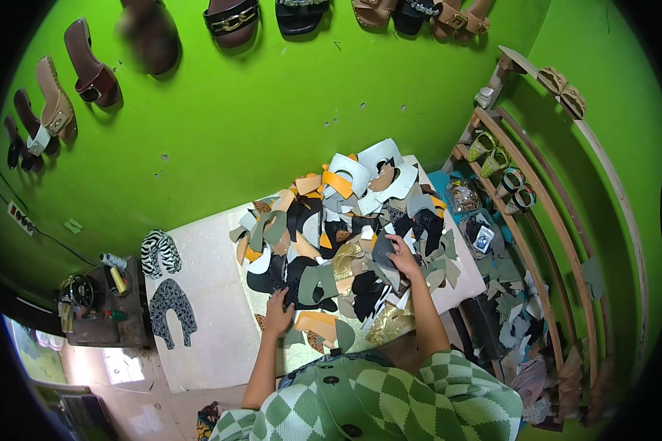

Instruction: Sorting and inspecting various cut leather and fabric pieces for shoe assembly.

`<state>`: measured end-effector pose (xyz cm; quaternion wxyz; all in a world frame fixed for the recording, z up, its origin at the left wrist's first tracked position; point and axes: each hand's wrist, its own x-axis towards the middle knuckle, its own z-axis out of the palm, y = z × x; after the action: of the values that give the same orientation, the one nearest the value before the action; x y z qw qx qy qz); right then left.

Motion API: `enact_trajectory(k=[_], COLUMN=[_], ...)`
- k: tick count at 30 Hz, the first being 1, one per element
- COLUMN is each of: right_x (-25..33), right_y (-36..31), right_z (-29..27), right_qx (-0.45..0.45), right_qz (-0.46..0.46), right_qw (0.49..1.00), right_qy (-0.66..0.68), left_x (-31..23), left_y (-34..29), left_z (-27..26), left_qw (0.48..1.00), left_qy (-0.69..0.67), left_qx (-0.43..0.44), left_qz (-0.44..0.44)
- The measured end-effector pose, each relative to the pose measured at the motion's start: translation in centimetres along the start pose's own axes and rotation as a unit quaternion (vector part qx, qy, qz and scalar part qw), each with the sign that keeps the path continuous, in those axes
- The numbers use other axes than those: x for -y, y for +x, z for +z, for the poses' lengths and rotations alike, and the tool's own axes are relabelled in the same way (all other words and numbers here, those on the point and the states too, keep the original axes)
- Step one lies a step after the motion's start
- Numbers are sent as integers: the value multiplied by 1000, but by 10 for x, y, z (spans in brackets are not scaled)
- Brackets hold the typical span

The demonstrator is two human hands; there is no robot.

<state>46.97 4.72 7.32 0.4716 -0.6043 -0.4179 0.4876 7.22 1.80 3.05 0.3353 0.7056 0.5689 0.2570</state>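
— Starting at the left?
— On the pale counter [210, 294], side by side near the left edge: a zebra-striped piece [162, 241] on the far side, a grey speckled piece [171, 294] on the near side.
— Any hazard there?
— Possibly a slip to the floor, if brushed by a forearm.
— And farther right?
— At the near left of a crowded heap, the left hand [278, 312], palm down, fingertips at a black piece [278, 272]. Gripping or merely resting: cannot tell.
— Between the hands?
— An olive piece [320, 275], then a crinkled gold piece [348, 261], both overlapped with neighbours. Likely trouble: a tug on one, and others dragged along, creased or buried deeper.
— Then the right hand [402, 257]?
— Seemingly closed, thumb and fingers, on the edge of a dark grey piece [383, 250], right of the heap's middle. At risk: a poor hold on just one edge, hence a drop back among lookalike dark shapes.
— Beyond, to the far side and right?
— White pieces [379, 153] stacked loosely at the far edge, prone to toppling if nudged from below. Past the counter's right edge, low down, a mass of scraps [509, 309] beside a wooden rack [526, 165]: for anything pushed over, an easy place to get lost.
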Motion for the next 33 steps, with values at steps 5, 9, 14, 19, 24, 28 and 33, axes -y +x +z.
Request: enact_trajectory(k=[5,9,14,19,24,28,33], right_x=[2,35,-8,56,76,67,75], right_y=[51,122,217,163,95,90,113], right_z=[6,23,-13,111,159,162,121], right_qx=[-175,-217,-279,-39,104,133,291], right_qz=[-173,-278,-164,-286,-362,-376,-231], right_qw=[930,888,930,943,886,877,913], right_qy=[-272,-295,-177,-167,-272,-268,-169], left_x=[-2,-8,-2,-5,-48,-71,-69], left_y=[16,16,38,47,110,156,182], left_z=[4,-4,8,-26,-37,-22,1], left_qw=[997,996,997,974,916,870,879], left_qy=[41,36,-66,-183,-385,-460,-419], left_qx=[66,79,49,-45,31,2,-17], left_qz=[19,2,2,-127,-112,-179,-226])
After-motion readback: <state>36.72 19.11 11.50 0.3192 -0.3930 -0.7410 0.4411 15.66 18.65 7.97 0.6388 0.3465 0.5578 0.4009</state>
